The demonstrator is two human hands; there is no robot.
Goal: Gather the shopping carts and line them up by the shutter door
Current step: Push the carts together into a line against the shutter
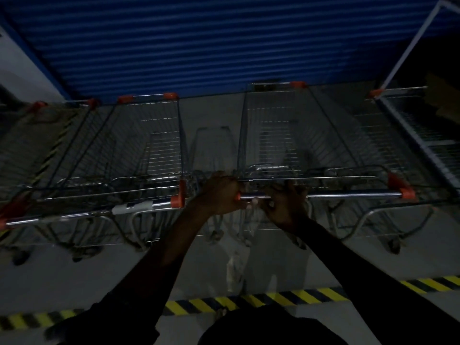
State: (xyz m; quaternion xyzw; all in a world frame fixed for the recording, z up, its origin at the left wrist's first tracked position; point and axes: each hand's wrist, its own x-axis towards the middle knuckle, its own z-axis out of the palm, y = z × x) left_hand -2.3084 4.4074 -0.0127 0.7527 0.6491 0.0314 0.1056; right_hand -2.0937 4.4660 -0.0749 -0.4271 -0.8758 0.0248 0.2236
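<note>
A wire shopping cart [286, 135] with orange corner caps stands nose-first at the blue shutter door [199, 46]. Both my hands grip the left end of its chrome handle bar [348, 194]: my left hand [220, 194] at the orange end cap, my right hand [283, 204] just beside it. A second cart [134, 145] stands to the left, its handle [99, 211] close to my left hand. A third cart [49, 135] sits further left, partly cut off. Another cart [398, 115] shows at the right.
Yellow-black hazard tape [249, 302] crosses the grey floor behind the carts. A white metal frame [410, 46] leans at the right by a dark opening. A white wall [15, 70] borders the shutter on the left. The scene is dim.
</note>
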